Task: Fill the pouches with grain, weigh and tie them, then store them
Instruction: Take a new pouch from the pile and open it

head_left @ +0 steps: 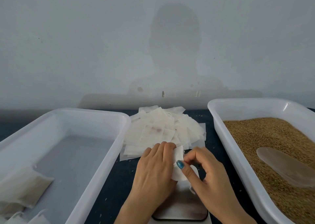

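Early going, seemingly: few filled pouches [25, 188] stored in the left tray [85, 112], a heap of empty pouches [163, 130] waiting on the counter [105, 194], scoop [286, 167] resting on grain [252, 138] in the right tray [247, 109]. Over the scale [180, 206], one empty pouch [178, 153] pinched between curled fingers of left hand [153, 171] and right hand [209, 177].

Pale grey wall [85, 36] fills top half; big soft shadow of head and shoulders [173, 44] in middle of wall; small chipped spot [163, 93] low on wall, under shadow; brownish smudge [140, 89] just left of chip; more little chips [197, 93] to right; tiny dark speck [38, 38] far left, up high; another speck [214, 58] right of shadow; dark blue table top [109, 189] meets wall at bottom
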Motion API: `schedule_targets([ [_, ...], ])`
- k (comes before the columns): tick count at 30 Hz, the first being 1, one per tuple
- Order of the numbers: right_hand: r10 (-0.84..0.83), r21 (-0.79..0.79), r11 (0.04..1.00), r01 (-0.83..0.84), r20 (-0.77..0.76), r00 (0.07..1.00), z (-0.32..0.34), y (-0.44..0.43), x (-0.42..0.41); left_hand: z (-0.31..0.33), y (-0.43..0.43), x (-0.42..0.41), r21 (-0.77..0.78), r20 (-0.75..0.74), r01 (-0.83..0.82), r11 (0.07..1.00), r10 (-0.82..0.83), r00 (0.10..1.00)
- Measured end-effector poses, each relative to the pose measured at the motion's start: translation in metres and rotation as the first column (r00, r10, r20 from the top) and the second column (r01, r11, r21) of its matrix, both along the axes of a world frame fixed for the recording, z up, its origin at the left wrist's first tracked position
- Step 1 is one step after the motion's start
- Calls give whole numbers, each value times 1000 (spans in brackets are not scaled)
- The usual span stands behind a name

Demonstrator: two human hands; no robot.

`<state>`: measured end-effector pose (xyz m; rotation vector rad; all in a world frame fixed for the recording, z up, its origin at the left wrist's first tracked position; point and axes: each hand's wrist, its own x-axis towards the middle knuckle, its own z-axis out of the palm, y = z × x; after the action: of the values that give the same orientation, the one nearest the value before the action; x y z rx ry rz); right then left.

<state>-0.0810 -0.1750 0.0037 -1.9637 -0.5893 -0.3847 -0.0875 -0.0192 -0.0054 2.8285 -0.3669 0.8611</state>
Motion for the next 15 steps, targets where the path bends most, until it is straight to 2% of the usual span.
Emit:
schedule_targets([
  [4, -40, -142, 989, 37, -16, 999, -1, 0, -1, 3, -1, 0, -98, -7, -14, 995, 14, 1000],
  [7, -26, -206, 979, 5, -100, 995, -2, 0, -1, 6, -4, -1, -133, -20, -11, 991, 8, 1000],
  [12, -2, -204, 978, -35, -180, 984, 2, 3, -3, 5, -3, 1, -147, -44, 12, 989, -19, 999],
  [15, 23, -121, 992, -45, -178, 984, 4, 4, -4, 4, -3, 1, -113, -51, 24, 993, -30, 998],
])
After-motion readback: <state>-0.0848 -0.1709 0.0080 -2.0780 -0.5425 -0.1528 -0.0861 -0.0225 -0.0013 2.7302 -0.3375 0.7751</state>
